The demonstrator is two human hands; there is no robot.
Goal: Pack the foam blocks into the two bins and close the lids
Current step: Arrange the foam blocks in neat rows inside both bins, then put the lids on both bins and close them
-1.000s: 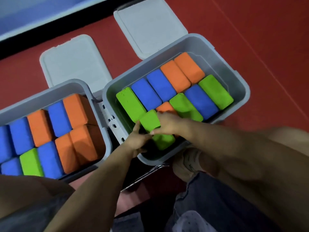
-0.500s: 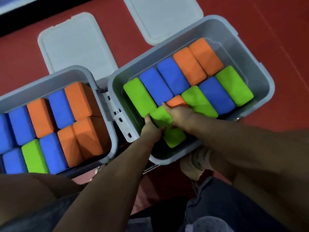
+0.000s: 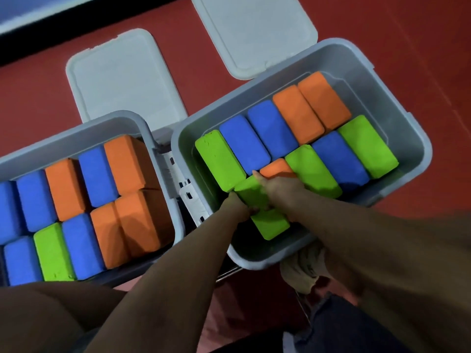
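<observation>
Two grey bins stand side by side on the red floor, both with their lids open. The right bin (image 3: 418,138) holds blue, orange and green foam blocks in two rows. At its near left corner a green block (image 3: 270,225) sits tilted among the others. My left hand (image 3: 238,203) grips that block's left side and my right hand (image 3: 277,187) presses on its top, fingers over a partly hidden orange block (image 3: 276,168). The left bin (image 3: 142,123) is packed with blue, orange and green blocks.
The left bin's lid (image 3: 122,80) and the right bin's lid (image 3: 254,34) lie open flat on the floor behind the bins. A white latch strip (image 3: 193,200) sits between the bins. My knees and a foot are at the bottom edge.
Both hands have pushed the tilted green block further down into the right bin's near corner. The view shifted slightly, with the bins sliding in the frame.
</observation>
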